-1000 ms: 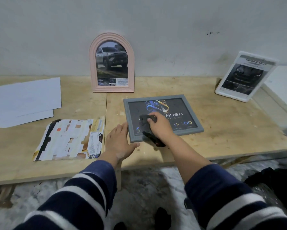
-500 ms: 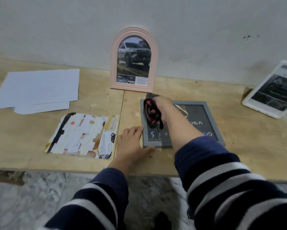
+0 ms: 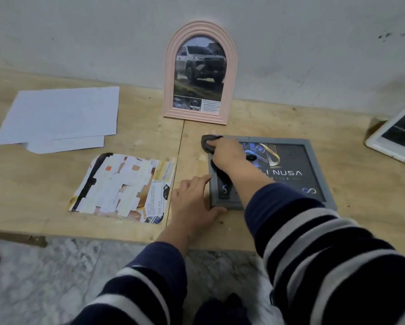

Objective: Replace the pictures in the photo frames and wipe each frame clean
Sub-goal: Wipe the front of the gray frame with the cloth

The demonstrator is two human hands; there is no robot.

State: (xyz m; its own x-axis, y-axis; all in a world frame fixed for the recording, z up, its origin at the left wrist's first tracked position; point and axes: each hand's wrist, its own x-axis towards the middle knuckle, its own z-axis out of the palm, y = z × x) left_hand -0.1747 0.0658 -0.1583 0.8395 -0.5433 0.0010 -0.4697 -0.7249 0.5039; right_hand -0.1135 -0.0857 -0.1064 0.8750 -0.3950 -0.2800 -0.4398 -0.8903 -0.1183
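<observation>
Near the front edge of the wooden table (image 3: 372, 188), right of its middle seam, the grey frame (image 3: 318, 165) lies flat with a dark logo picture already inside it. It is being wiped now, so I judge this frame's picture swap done and its cleaning under way. At the table's back edge the pink arched frame (image 3: 200, 73) stands against the wall with a car picture in it; at the right edge a white frame (image 3: 394, 141) leans, half out of view, also holding a picture. Whether those two have been wiped cannot be told. Toward the left lie white paper sheets (image 3: 60, 113) and a torn printed page (image 3: 121, 186), apparently spare or removed pictures.

The right hand (image 3: 227, 153) grips a dark cloth (image 3: 208, 143), fingers curled over it, pressing it on the grey frame's far left corner. The left hand (image 3: 194, 202) lies spread and flat on the table, fingertips against the frame's left side and thumb at its near left corner, steadying it.
</observation>
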